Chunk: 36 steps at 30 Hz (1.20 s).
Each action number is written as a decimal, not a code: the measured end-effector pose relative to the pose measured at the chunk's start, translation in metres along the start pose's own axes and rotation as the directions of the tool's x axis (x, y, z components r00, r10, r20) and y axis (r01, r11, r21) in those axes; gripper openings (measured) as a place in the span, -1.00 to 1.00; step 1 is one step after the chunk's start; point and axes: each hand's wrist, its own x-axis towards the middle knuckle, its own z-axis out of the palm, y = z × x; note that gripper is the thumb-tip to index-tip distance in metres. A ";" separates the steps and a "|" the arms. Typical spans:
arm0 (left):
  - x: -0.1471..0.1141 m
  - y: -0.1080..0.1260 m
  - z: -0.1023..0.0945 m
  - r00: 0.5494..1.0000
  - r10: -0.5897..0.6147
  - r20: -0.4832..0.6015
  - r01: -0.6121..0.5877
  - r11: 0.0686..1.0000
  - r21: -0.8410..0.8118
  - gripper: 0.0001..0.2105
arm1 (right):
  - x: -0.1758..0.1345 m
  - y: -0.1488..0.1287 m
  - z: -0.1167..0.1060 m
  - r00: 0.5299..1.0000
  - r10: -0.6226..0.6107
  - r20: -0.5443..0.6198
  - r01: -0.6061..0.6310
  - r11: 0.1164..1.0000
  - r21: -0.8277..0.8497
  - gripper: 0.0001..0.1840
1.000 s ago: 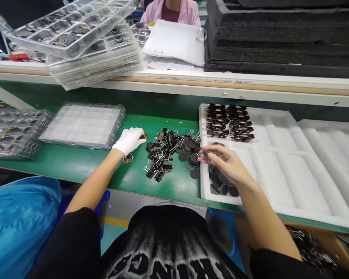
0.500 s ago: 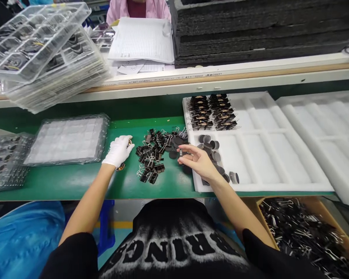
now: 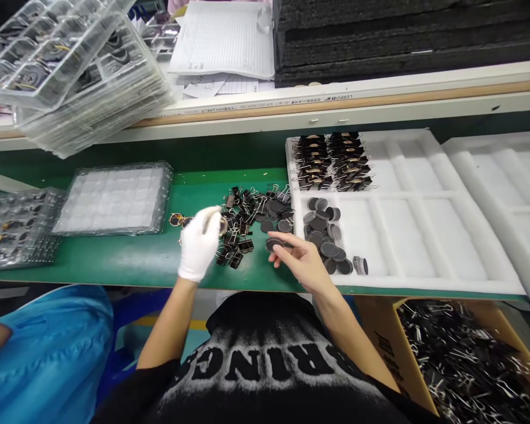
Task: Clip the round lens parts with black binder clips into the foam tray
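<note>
My left hand (image 3: pixel 199 242), in a white glove, pinches a small round part with a gold-coloured rim (image 3: pixel 223 226). It hovers at the left side of a pile of black binder clips (image 3: pixel 236 238). My bare right hand (image 3: pixel 301 258) holds a dark round disc (image 3: pixel 274 244) between thumb and fingers, just above the green bench. More grey-black discs (image 3: pixel 329 249) lie heaped on the left of the white foam tray (image 3: pixel 395 203), beside that hand. Clipped assemblies (image 3: pixel 311 162) stand in two columns at the tray's back left. Small gold-rimmed parts (image 3: pixel 175 219) rest left of my gloved hand.
A clear plastic tray stack with white inserts (image 3: pixel 115 200) sits left on the green bench (image 3: pixel 115 259). Filled clear trays (image 3: pixel 101 88) overhang the shelf. Black foam sheets (image 3: pixel 401 41) are piled on it. A carton of binder clips (image 3: pixel 468 359) stands below right. Someone's blue garment shows lower left.
My left hand has moved right, from the gold-rimmed parts to the clip pile, carrying one part. My right hand has turned its disc flatter and shifted slightly down. The camera view has shifted.
</note>
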 end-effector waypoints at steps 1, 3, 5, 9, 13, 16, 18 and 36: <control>-0.009 0.010 0.006 0.995 -0.045 0.087 0.052 0.995 -0.082 -0.67 | 0.000 0.001 0.004 1.000 0.015 0.004 -0.015 1.000 0.018 -0.58; -0.025 0.022 0.019 0.964 -0.086 0.250 0.140 0.969 -0.206 -0.64 | -0.001 0.002 0.011 1.000 0.027 -0.005 -0.027 0.998 0.054 -0.58; -0.038 0.028 0.029 0.930 -0.094 0.356 0.199 0.942 -0.271 -0.61 | -0.002 0.005 0.017 1.000 0.024 -0.012 -0.023 0.998 0.063 -0.57; -0.054 0.025 0.036 0.903 -0.092 0.420 0.238 0.920 -0.311 -0.63 | -0.006 0.014 0.020 0.996 0.004 -0.086 0.001 0.998 0.059 -0.52; -0.059 0.016 0.036 0.879 -0.054 0.473 0.232 0.916 -0.327 -0.65 | -0.009 0.029 0.018 0.997 -0.007 -0.078 0.014 0.995 0.097 -0.48; -0.056 0.012 0.039 0.881 -0.049 0.471 0.219 0.924 -0.312 -0.68 | -0.009 0.036 0.014 0.996 -0.013 -0.088 0.023 0.994 0.108 -0.47; -0.052 0.012 0.040 0.887 -0.070 0.456 0.227 0.926 -0.301 -0.68 | -0.010 0.036 0.009 0.990 -0.028 -0.136 0.044 0.992 0.117 -0.50; -0.053 0.014 0.033 0.858 0.332 0.393 -0.316 0.943 -0.106 -0.66 | -0.020 0.020 0.019 0.908 -0.377 -0.184 0.288 0.878 -0.382 -0.85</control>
